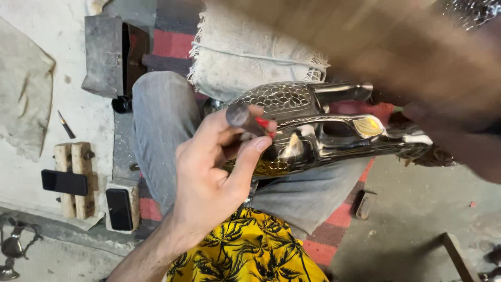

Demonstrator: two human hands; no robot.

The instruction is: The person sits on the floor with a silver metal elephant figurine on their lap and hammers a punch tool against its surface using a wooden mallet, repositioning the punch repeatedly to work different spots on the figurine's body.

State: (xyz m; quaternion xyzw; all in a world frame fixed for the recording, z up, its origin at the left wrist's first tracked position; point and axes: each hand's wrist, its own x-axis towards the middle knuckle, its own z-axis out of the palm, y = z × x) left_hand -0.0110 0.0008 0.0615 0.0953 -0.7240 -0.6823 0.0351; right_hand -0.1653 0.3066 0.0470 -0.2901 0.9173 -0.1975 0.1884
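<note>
At frame centre, the left hand [209,172] grips a short engraving tool [249,120] against a shiny metal figure [313,141], mid-engraving by appearance; the blurred right arm [417,68] hides its hand.

The floor [417,209] is grey, dusty concrete, paler and stained at the left. A red and dark striped mat [172,44] lies across it. A worn off-white cloth [23,89] lies flat at the far left, and a folded fringed sack [245,52] sits at the top. A dented grey metal box [107,55] stands open nearby. Light is even and soft.
</note>
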